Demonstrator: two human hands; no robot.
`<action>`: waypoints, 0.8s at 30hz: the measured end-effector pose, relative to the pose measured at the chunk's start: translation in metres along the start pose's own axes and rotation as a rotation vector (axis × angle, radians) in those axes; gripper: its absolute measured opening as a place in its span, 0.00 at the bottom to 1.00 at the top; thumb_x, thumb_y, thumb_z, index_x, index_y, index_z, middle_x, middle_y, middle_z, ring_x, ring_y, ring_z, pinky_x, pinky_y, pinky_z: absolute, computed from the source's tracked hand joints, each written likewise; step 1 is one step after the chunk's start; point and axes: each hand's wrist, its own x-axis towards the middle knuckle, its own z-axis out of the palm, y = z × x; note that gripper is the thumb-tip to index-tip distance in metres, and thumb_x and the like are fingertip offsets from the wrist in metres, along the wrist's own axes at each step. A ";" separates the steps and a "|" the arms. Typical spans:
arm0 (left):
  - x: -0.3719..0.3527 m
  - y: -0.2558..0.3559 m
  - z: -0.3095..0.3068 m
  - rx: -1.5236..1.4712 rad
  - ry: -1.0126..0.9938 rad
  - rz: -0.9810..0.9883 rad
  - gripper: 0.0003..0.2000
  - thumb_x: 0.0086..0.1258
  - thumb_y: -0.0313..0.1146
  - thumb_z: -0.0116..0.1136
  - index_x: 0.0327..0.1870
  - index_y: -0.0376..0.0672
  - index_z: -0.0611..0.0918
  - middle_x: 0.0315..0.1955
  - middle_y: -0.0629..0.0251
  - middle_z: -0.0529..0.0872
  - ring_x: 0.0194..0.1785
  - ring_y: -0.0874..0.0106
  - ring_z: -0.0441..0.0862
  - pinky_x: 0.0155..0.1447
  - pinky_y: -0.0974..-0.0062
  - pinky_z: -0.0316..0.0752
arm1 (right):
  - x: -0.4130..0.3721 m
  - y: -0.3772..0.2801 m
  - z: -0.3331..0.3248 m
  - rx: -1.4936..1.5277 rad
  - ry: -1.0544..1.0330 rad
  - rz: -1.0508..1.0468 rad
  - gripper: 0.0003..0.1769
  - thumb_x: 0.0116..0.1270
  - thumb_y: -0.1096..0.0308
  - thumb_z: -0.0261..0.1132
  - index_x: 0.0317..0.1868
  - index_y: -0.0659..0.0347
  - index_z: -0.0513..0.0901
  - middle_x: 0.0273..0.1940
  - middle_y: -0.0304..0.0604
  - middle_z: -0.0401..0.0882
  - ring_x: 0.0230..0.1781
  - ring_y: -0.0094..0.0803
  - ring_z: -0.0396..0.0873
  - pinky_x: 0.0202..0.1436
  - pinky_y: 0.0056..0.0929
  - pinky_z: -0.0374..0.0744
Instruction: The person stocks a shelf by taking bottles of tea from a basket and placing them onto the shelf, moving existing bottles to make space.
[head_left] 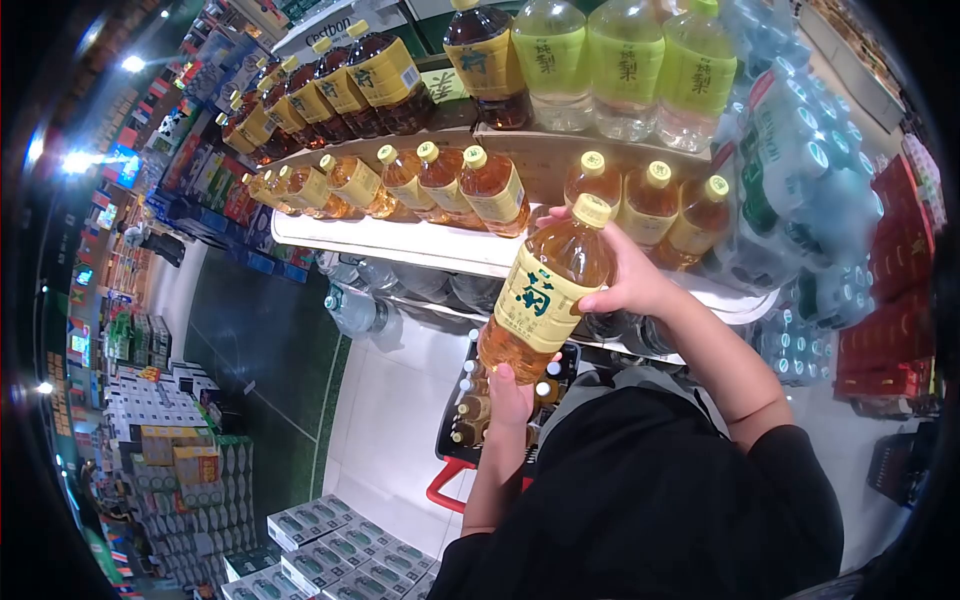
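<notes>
A large bottle of amber tea (545,290) with a yellow label and pale cap is tilted in front of the shelf, held between both hands. My right hand (635,270) wraps round its upper side, the thumb on the label's edge. Under the bottle's base, my left hand (510,395) supports it, thumb up against the bottom; its other fingers are mostly hidden. Behind stands a row of similar tea bottles (495,190) on the white shelf (400,247).
Below the bottle, a black basket (452,425) with a red handle (445,485) holds several bottles. Upper shelf: dark tea bottles (380,70) and green-labelled bottles (625,60). Wrapped water packs (800,170) stand at right; boxed cartons (350,550) are stacked at lower left.
</notes>
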 end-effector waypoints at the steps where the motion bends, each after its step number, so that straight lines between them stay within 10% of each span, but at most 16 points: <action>1: -0.001 -0.003 0.004 -0.019 0.030 0.047 0.40 0.66 0.57 0.52 0.71 0.43 0.52 0.64 0.54 0.65 0.64 0.57 0.70 0.59 0.56 0.74 | 0.004 -0.001 0.002 0.048 0.032 0.047 0.43 0.54 0.51 0.71 0.65 0.62 0.63 0.62 0.48 0.68 0.64 0.37 0.67 0.69 0.38 0.63; 4: -0.006 -0.005 0.017 -0.004 0.077 0.172 0.41 0.65 0.49 0.60 0.71 0.48 0.47 0.65 0.59 0.59 0.70 0.60 0.59 0.69 0.57 0.62 | 0.018 -0.013 0.010 0.125 0.116 0.141 0.23 0.71 0.54 0.54 0.56 0.62 0.74 0.54 0.43 0.76 0.59 0.32 0.72 0.65 0.36 0.67; 8: 0.003 -0.022 0.007 -0.091 -0.022 0.194 0.41 0.67 0.51 0.56 0.72 0.49 0.45 0.67 0.58 0.57 0.70 0.58 0.58 0.70 0.54 0.61 | 0.036 -0.029 0.015 0.006 0.047 0.193 0.18 0.68 0.56 0.59 0.49 0.61 0.78 0.48 0.39 0.77 0.52 0.28 0.73 0.60 0.32 0.69; 12: 0.019 -0.013 0.016 -0.334 -0.048 -0.032 0.37 0.70 0.56 0.47 0.73 0.50 0.48 0.70 0.63 0.55 0.70 0.58 0.61 0.69 0.50 0.62 | 0.060 -0.040 0.023 -0.795 0.060 -0.288 0.17 0.59 0.56 0.69 0.38 0.62 0.81 0.36 0.41 0.73 0.41 0.32 0.74 0.50 0.30 0.72; 24: 0.064 -0.024 0.003 -0.453 0.027 -0.181 0.19 0.78 0.44 0.35 0.63 0.46 0.63 0.62 0.58 0.68 0.62 0.62 0.70 0.65 0.57 0.68 | 0.101 -0.038 0.009 -1.070 -0.095 -0.121 0.23 0.53 0.55 0.72 0.43 0.60 0.79 0.39 0.46 0.79 0.43 0.44 0.77 0.46 0.37 0.75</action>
